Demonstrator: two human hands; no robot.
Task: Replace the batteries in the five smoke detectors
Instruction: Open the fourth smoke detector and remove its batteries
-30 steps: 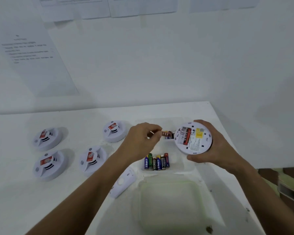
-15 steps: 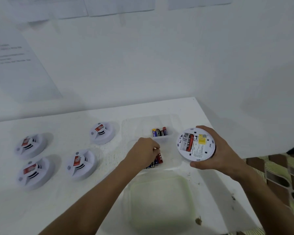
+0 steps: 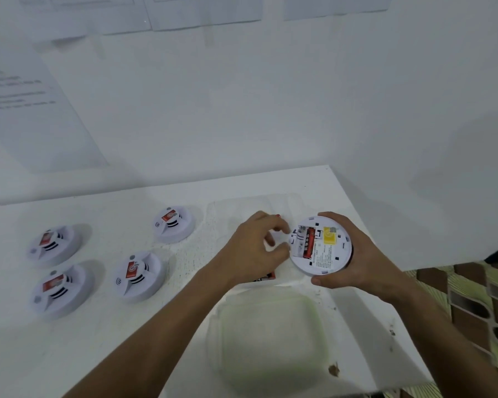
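Note:
My right hand (image 3: 357,254) grips a white round smoke detector (image 3: 332,254) from the right, its back facing up. The open battery bay holds one red battery (image 3: 308,244), with a bare slot to its left. My left hand (image 3: 256,248) hovers at the detector's left edge with curled fingers. They pinch what looks like a battery (image 3: 277,216), of which only a red tip shows. Three more detectors lie face up at the left (image 3: 55,244) (image 3: 60,290) (image 3: 138,275), and another (image 3: 173,224) sits further back.
A clear plastic tray (image 3: 242,202) lies under my left hand, and the ends of some batteries (image 3: 266,275) show below my wrist. A pale green lid (image 3: 270,340) lies near the front. The table's right edge (image 3: 365,225) runs just past the detector, beside a white wall.
My left hand pulled out of the tray's near compartment and rose to the detector's left edge. The right hand kept its hold on the detector.

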